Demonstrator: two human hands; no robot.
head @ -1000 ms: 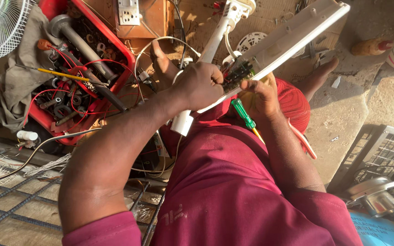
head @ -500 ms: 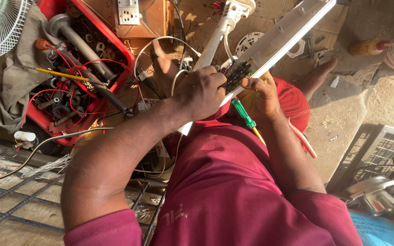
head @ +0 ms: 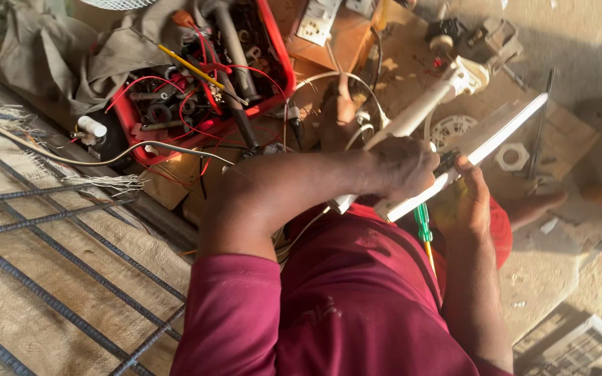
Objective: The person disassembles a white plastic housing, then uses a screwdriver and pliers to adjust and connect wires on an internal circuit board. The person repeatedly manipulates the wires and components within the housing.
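Observation:
A long white light fixture housing point(head: 496, 132) slants up to the right across my lap. My left hand point(head: 402, 166) is closed around its lower end, where a dark circuit part point(head: 447, 161) shows. My right hand point(head: 465, 202) grips the housing from below and also holds a green-handled screwdriver point(head: 423, 224), whose shaft points down toward my body. A white plastic tube point(head: 419, 108) runs up to the right behind my left hand. I sit in maroon clothes.
A red tray point(head: 283, 66) of tools, red wires and a yellow-handled screwdriver point(head: 189, 66) lies at the upper left beside grey cloth point(head: 57, 49). A white socket plate point(head: 313, 26), a white round part point(head: 451, 129) and a metal grid point(head: 50, 278) surround me.
The camera has swung right and down, so the tray and fan slid away up-left. Both hands stay closed on the housing, which now sits lower and further right in view.

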